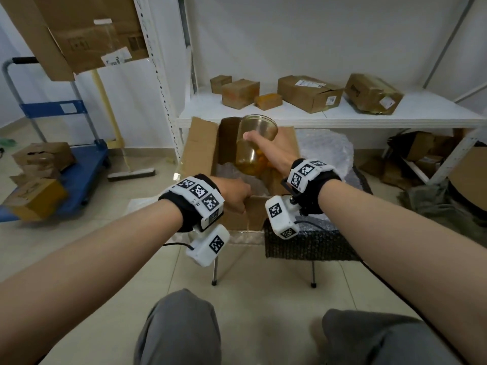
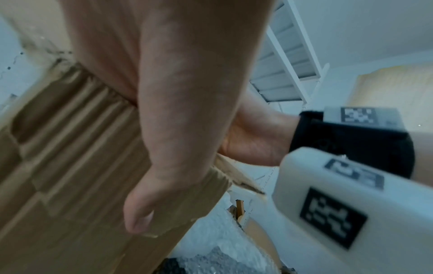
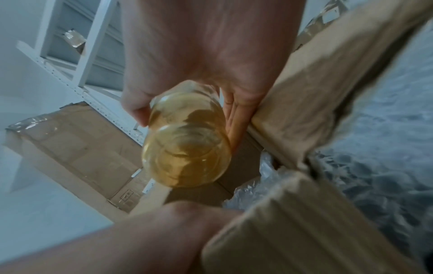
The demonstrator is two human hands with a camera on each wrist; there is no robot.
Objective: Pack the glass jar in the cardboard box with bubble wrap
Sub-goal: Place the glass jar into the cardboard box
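A clear, amber-tinted glass jar (image 1: pixel 257 133) hangs tilted over the open cardboard box (image 1: pixel 200 148), mouth pointing away from me. My right hand (image 1: pixel 263 144) grips its side, thumb on top and fingers underneath. In the right wrist view the jar (image 3: pixel 187 148) hovers above the box's opening, with bubble wrap (image 3: pixel 257 185) lining the inside. My left hand (image 1: pixel 237 196) grips the box's near flap (image 2: pixel 70 166), its thumb (image 2: pixel 140 218) lying on the outer face. More bubble wrap (image 1: pixel 326 151) is heaped right of the box. The box stands on a small dark stool (image 1: pixel 311 243).
A white shelf (image 1: pixel 342 119) behind the box carries several cardboard boxes. A blue trolley (image 1: pixel 79 164) with boxes and a broom (image 1: pixel 131 172) stand at left. More boxes (image 1: pixel 421 154) lie under the shelf at right. My knees (image 1: pixel 181 330) are at the bottom edge.
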